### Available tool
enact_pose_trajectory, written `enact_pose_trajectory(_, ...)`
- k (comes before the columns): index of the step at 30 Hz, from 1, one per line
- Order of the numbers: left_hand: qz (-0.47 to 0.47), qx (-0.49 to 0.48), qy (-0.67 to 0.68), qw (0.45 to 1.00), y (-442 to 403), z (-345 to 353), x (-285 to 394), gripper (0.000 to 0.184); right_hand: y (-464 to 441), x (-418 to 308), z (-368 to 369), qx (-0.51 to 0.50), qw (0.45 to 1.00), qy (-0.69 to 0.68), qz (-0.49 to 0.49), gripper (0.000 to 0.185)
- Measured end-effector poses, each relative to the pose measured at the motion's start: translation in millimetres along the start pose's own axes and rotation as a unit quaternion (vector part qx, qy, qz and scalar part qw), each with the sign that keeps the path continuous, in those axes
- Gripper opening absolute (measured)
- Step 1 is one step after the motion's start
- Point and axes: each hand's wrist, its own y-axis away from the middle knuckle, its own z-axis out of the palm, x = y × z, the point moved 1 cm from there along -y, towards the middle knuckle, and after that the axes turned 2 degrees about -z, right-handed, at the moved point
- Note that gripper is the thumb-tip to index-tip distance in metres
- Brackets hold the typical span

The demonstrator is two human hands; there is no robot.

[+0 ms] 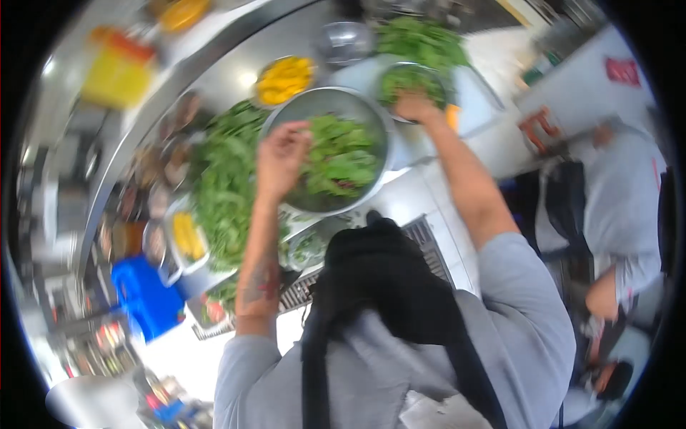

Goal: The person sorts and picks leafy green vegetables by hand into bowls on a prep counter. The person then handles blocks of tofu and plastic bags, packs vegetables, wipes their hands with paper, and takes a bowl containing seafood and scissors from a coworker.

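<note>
A large metal bowl [389,154] holds leafy greens [341,154] in front of me. At its left rim is my left hand [284,154], fingers curled together; what they hold, if anything, I cannot make out. My right hand [414,106] reaches down into a smaller bowl [448,93] of green leaves [404,77], its fingertips hidden among them. This bowl sits by a white cutting board [477,107]. An orange object [451,116] lies just right of that hand.
Behind the large bowl are a bowl of yellow pieces [286,80] and a metal bowl [345,43]. More greens [421,39] lie at the back, and a long leafy heap [229,179] at left. A blue container [146,297] stands lower left. Another person [614,193] is at right.
</note>
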Motion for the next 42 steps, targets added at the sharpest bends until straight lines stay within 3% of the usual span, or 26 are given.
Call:
enact_pose_trajectory(1,-0.015,0.015,-0.001,1.000,26,-16,-8,0.023,-11,3,5,0.007,0.996,0.074,-0.052,0.064)
enact_pose_trajectory(2,-0.029,0.026,0.004,0.999,49,-31,-17,0.021,-8,3,6,0.042,0.997,-0.065,-0.002,0.064)
enact_pose_trajectory(3,-0.052,0.055,0.015,0.997,71,-50,-24,0.018,-8,6,3,0.083,0.996,-0.022,-0.039,0.076)
enact_pose_trajectory(6,-0.082,0.115,-0.006,0.990,117,-117,-64,0.017,46,-10,-55,0.100,0.984,-0.138,-0.057,0.067)
enact_pose_trajectory(8,-0.094,0.248,-0.230,0.936,127,-157,-75,0.018,58,-5,-73,0.128,0.986,-0.098,-0.035,0.062)
enact_pose_trajectory(9,-0.093,0.258,-0.221,0.936,121,-166,-75,0.018,62,-8,-87,0.165,0.984,-0.069,-0.004,0.057)
enact_pose_trajectory(11,-0.110,0.266,-0.232,0.929,112,-175,-75,0.038,97,-49,-117,0.208,0.973,-0.090,-0.037,0.053)
enact_pose_trajectory(12,-0.110,0.267,-0.225,0.931,104,-167,-79,0.038,119,-77,-127,0.248,0.959,-0.121,-0.063,0.049)
enact_pose_trajectory(14,-0.198,0.206,-0.533,0.796,84,-136,-92,0.065,153,-127,-131,0.251,0.940,-0.120,-0.198,0.041)
enact_pose_trajectory(15,-0.246,0.239,-0.532,0.774,77,-131,-124,0.087,168,-148,-127,0.232,0.931,-0.126,-0.252,0.041)
enact_pose_trajectory(16,-0.243,0.242,-0.532,0.774,74,-136,-132,0.087,185,-170,-123,0.205,0.927,-0.142,-0.280,0.041)
enact_pose_trajectory(19,-0.244,0.293,-0.508,0.772,64,-154,-154,0.082,223,-218,-98,0.132,0.914,-0.196,-0.329,0.041)
enact_pose_trajectory(21,-0.148,0.280,-0.358,0.878,58,-191,-174,0.080,243,-235,-74,0.083,0.902,-0.235,-0.353,0.041)
enact_pose_trajectory(22,-0.143,0.281,-0.363,0.877,60,-208,-162,0.080,245,-242,-59,0.028,0.896,-0.279,-0.345,0.041)
enact_pose_trajectory(24,-0.163,0.212,0.005,0.964,63,-231,-136,0.071,244,-252,-34,-0.027,0.884,-0.328,-0.333,0.040)
enact_pose_trajectory(25,-0.176,0.241,0.105,0.949,70,-234,-107,0.066,244,-254,-22,-0.018,0.890,-0.303,-0.340,0.040)
enact_pose_trajectory(26,-0.179,0.238,0.102,0.949,73,-239,-103,0.066,245,-257,-15,-0.009,0.896,-0.277,-0.348,0.039)
enact_pose_trajectory(28,-0.138,0.289,0.210,0.924,80,-256,-102,0.045,249,-262,-7,-0.010,0.892,-0.289,-0.347,0.039)
enact_pose_trajectory(29,-0.130,0.294,0.110,0.941,85,-258,-104,0.044,250,-263,-3,0.011,0.891,-0.284,-0.354,0.038)
enact_pose_trajectory(30,-0.131,0.292,0.108,0.941,89,-266,-120,0.044,251,-264,-1,0.034,0.889,-0.279,-0.362,0.038)
enact_pose_trajectory(31,-0.040,0.389,-0.178,0.903,95,-280,-145,0.042,253,-263,-1,0.034,0.888,-0.282,-0.362,0.038)
enact_pose_trajectory(32,0.059,0.446,-0.445,0.774,96,-287,-155,0.040,255,-263,-4,0.064,0.893,-0.260,-0.363,0.037)
enact_pose_trajectory(33,0.065,0.445,-0.448,0.773,99,-280,-137,0.040,256,-262,-8,0.098,0.896,-0.237,-0.363,0.036)
enact_pose_trajectory(35,0.022,0.381,-0.342,0.859,125,-244,-98,0.033,262,-259,-14,0.083,0.895,-0.265,-0.348,0.035)
enact_pose_trajectory(39,-0.031,0.336,-0.420,0.842,129,-213,-124,0.020,258,-247,-10,0.060,0.891,-0.285,-0.348,0.034)
enact_pose_trajectory(42,-0.094,0.280,-0.535,0.792,124,-216,-168,0.012,259,-240,-12,0.026,0.877,-0.315,-0.361,0.034)
